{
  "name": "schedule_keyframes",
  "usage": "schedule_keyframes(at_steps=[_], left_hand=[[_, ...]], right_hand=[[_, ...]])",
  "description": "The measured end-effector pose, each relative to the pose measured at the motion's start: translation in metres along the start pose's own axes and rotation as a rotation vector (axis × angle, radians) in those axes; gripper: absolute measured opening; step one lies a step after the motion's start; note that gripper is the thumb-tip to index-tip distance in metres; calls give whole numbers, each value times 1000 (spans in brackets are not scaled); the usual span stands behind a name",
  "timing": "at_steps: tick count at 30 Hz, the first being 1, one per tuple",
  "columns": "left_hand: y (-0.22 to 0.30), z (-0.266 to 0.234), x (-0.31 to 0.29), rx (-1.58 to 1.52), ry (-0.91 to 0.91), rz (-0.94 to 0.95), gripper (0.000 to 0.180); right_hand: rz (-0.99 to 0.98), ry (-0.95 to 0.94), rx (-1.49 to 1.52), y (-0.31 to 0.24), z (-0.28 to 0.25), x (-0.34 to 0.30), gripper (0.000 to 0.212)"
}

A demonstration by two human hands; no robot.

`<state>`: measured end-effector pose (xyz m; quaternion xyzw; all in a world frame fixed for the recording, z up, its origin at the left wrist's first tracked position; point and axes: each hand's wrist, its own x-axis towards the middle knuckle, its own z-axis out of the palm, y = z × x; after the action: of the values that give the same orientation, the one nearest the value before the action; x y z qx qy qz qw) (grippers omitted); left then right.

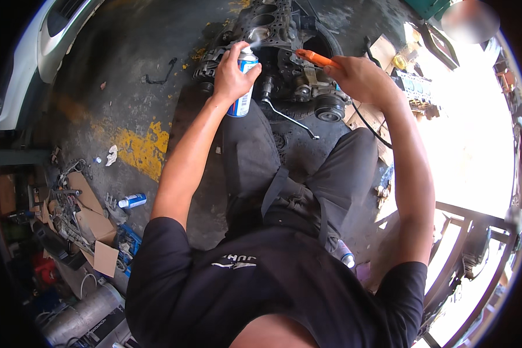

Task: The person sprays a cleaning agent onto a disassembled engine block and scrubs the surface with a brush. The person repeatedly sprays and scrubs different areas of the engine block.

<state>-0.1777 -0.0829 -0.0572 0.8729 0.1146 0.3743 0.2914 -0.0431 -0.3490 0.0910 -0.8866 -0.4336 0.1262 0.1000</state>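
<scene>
My left hand [233,78] is wrapped round a blue and white aerosol can [242,103], its index finger pressed on the nozzle. A pale mist leaves the nozzle toward the engine block [269,29], which lies in front of my legs with its cylinder bores showing. In my right hand [361,78] is an orange-handled tool [316,58]; its tip reaches the block's near right edge, and its kind is unclear. A black pulley [329,108] sits on the engine's near right side. Between my knees a ratchet-like metal bar [290,119] slants across the dark floor.
A second blue aerosol can [133,200] lies on the floor at left, near torn cardboard [95,223] and loose parts. Another can [345,254] is by my right hip. A white vehicle [40,52] stands far left. A metal rack [464,232] is at right, and a cylinder head [414,90] lies beyond my right hand.
</scene>
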Motion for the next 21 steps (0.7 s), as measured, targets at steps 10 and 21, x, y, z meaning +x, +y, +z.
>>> schedule_keyframes(at_steps=[10,21], left_hand=[[-38,-67,10,133,75,-142,55],[-52,-38,16,-48,-67,-137,54]], right_hand=[[-58,-29,-66,-48,-15,43,42],[56,-288,-38,-89,-8,109,53]])
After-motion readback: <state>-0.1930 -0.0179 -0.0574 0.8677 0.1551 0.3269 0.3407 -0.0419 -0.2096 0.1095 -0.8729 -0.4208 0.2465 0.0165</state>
